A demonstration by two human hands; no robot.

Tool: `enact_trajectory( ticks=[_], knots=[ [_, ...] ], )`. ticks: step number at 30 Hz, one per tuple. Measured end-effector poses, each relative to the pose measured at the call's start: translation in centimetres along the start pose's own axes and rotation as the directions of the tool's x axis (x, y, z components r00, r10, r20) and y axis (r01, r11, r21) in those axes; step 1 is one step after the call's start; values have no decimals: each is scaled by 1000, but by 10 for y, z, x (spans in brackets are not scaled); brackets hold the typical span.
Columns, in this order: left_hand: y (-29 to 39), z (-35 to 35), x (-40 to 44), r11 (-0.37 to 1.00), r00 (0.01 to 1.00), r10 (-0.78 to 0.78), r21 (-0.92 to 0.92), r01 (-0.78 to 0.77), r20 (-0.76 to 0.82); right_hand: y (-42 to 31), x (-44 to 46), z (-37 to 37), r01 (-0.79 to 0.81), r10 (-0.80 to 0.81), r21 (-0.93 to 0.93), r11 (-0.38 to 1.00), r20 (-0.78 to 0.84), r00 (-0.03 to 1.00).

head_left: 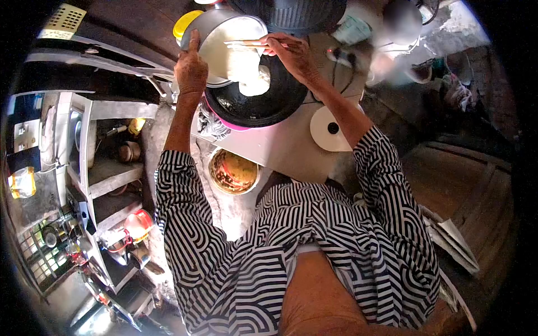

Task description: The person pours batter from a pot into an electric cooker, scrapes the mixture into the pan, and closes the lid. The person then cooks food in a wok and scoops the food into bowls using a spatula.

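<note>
My left hand grips the rim of a grey metal pot, tilted over a black wok. In my right hand is a pair of chopsticks, whose tips reach into the pot's mouth. A white mass hangs over the pot's lower edge above the wok; bright glare hides whether it is rice or something else. Beside the wok lies a white lid with a black knob.
A bucket of food scraps stands below the counter. Behind the pot are a yellow lid and a large dark ribbed vessel. Shelves with pots stand at left. A wooden surface is at right.
</note>
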State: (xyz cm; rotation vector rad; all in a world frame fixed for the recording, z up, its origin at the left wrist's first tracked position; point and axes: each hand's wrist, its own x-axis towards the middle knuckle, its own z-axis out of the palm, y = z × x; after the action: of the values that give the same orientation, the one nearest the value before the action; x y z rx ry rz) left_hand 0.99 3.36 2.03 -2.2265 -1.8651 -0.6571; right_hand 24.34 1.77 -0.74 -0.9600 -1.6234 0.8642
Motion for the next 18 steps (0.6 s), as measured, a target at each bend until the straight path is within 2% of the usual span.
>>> enact_trajectory(
  ticks=[2, 4, 6, 10, 15, 18],
  knots=[
    [-1, 5, 0, 996, 989, 82, -34, -87, -126, 3, 2, 1, 63, -63, -9, 998, -27, 998],
    [3, 0, -1, 995, 985, 100, 14, -99, -140, 3, 3, 0, 123, -124, -19, 992, -58, 991],
    [8, -4, -2, 992, 981, 120, 59, -112, -153, 0, 1, -2, -93, 95, 117, 989, -14, 995],
    [10, -8, 0, 991, 979, 128, 64, -120, -156, 3, 0, -3, -105, 116, 193, 976, -46, 992],
    [15, -11, 0, 977, 949, 206, 104, -186, -239, -2, -4, -8, 32, -16, 139, 990, -110, 994],
    [19, -14, 0, 976, 944, 214, 91, -196, -253, -4, -6, -8, 26, -14, 114, 993, -103, 995]
  ],
)
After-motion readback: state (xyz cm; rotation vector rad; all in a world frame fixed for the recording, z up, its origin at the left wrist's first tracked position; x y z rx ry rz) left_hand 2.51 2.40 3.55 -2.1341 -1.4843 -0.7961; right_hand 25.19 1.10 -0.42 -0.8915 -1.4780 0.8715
